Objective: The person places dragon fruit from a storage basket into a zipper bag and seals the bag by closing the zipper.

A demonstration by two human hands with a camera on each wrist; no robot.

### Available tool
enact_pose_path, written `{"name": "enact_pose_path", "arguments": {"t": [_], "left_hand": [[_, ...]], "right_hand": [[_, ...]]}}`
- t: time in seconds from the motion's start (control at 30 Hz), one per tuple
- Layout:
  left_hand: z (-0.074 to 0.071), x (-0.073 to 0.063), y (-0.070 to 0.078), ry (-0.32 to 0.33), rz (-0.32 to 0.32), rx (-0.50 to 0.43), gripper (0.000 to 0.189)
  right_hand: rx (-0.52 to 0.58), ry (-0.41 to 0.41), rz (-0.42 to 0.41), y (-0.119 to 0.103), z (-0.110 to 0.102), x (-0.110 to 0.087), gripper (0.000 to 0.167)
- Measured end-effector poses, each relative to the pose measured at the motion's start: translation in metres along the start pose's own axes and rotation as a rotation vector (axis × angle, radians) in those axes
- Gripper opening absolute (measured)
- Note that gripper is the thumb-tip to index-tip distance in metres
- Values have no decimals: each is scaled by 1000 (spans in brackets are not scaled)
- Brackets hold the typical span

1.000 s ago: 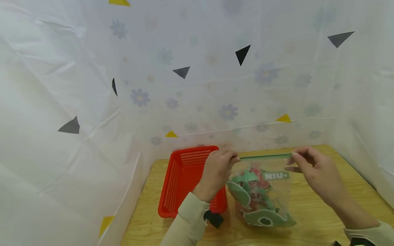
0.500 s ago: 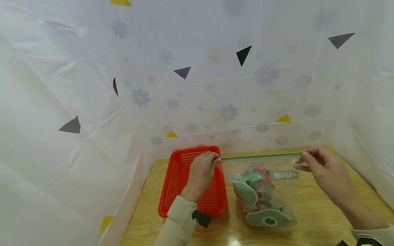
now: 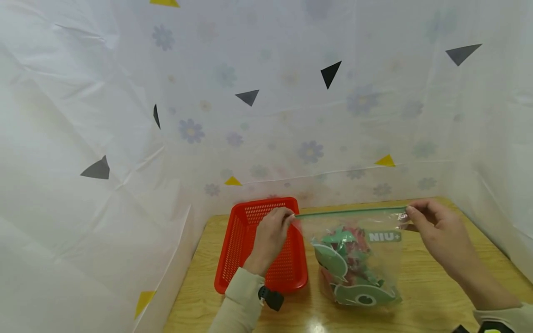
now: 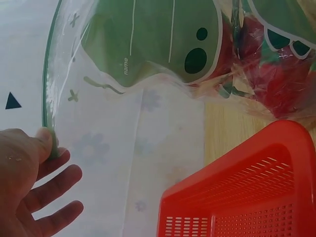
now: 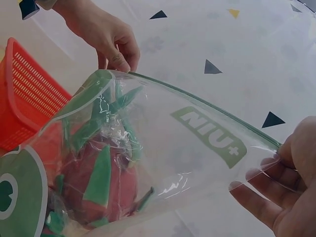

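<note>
A clear zip bag (image 3: 354, 259) with a green top strip and green printed shapes hangs upright over the table, its top edge stretched straight between both hands. Red and green dragon-fruit-like pieces (image 5: 113, 177) show through the plastic. My left hand (image 3: 268, 238) pinches the bag's left top corner between thumb and forefinger; the left wrist view shows the other fingers spread loosely. At the right top corner, my right hand (image 3: 441, 240) pinches the strip with the thumb, its other fingers lying behind the clear plastic. The strip looks pressed together along its length.
A red perforated plastic basket (image 3: 287, 268) stands on the wooden table (image 3: 441, 282) just left of the bag, partly behind the left hand. A white patterned sheet (image 3: 283, 138) with triangles and flowers surrounds the table at the back and sides.
My left hand has slid leftward along the bag's top to the corner, and the top edge is now longer and straighter between the hands. The right hand has shifted slightly right.
</note>
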State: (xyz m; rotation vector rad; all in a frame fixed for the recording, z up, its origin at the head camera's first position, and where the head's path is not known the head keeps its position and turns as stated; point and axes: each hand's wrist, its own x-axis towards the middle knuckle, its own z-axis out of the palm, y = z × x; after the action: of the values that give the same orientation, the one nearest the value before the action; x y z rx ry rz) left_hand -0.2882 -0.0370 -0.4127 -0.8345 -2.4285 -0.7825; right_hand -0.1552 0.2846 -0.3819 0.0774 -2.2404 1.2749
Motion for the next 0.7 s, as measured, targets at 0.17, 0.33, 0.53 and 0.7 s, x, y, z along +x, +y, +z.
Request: {"name": "enact_pose_path", "arguments": {"t": [0.17, 0.33, 0.53, 0.7], "left_hand": [[4, -3, 2, -27, -51, -39, 16], [5, -4, 3, -22, -86, -75, 16], [6, -5, 3, -32, -157, -173, 17], [12, -7, -2, -58, -228, -251, 13]], "right_hand": [[12, -15, 1, 4, -1, -3, 19], [13, -121, 32, 8, 1, -11, 23], [11, -330, 122, 27, 18, -23, 47], [-29, -510, 224, 56, 46, -43, 63]]}}
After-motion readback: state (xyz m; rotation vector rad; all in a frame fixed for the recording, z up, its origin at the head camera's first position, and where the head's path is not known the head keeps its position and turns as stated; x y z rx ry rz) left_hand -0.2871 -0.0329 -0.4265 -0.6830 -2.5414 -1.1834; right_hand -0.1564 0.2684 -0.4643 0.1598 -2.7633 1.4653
